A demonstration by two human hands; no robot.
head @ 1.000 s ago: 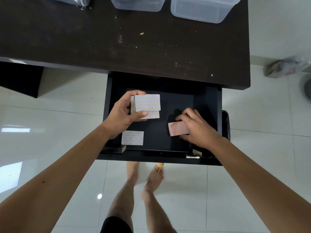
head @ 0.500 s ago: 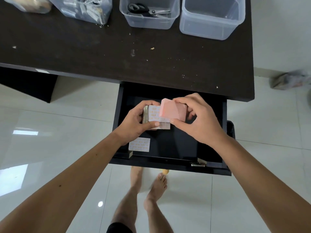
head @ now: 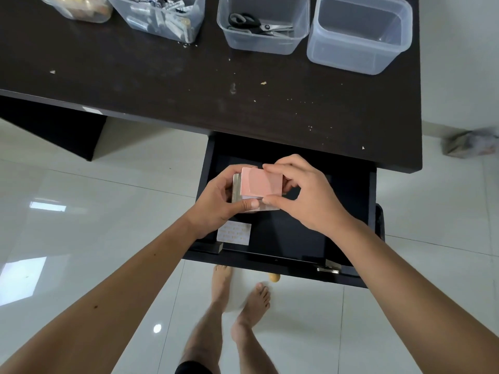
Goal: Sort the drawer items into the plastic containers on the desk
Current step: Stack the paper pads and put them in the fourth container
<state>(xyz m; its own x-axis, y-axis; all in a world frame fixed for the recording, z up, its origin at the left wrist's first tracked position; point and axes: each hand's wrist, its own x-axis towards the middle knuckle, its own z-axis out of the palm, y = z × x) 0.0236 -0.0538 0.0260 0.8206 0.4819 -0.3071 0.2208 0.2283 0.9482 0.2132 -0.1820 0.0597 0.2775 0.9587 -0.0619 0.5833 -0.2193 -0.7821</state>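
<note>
A: What room is seen around the open black drawer (head: 348, 211)?

B: It is pulled out past the front edge of the dark wooden table (head: 162, 85), over glossy white floor tiles (head: 81, 211). Its right half is seen as bare dark bottom; a white patterned card (head: 234, 233) is left lying near the front left corner.

A: And the containers?

B: Four clear plastic containers are lined along the table's far edge. Black-handled scissors (head: 253, 22) are held in the third tub (head: 263, 47); the rightmost tub (head: 353, 58) is seen holding nothing; small packets are heaped in the second tub (head: 162, 20).

A: The hands?

B: A stack of cards (head: 237, 190) is gripped above the drawer by the left hand (head: 216, 203), thumb curled beneath. A pink card (head: 260, 183) is pinched onto it by the right hand (head: 305, 195), fingers (head: 275, 167) curled over its top edge.
</note>
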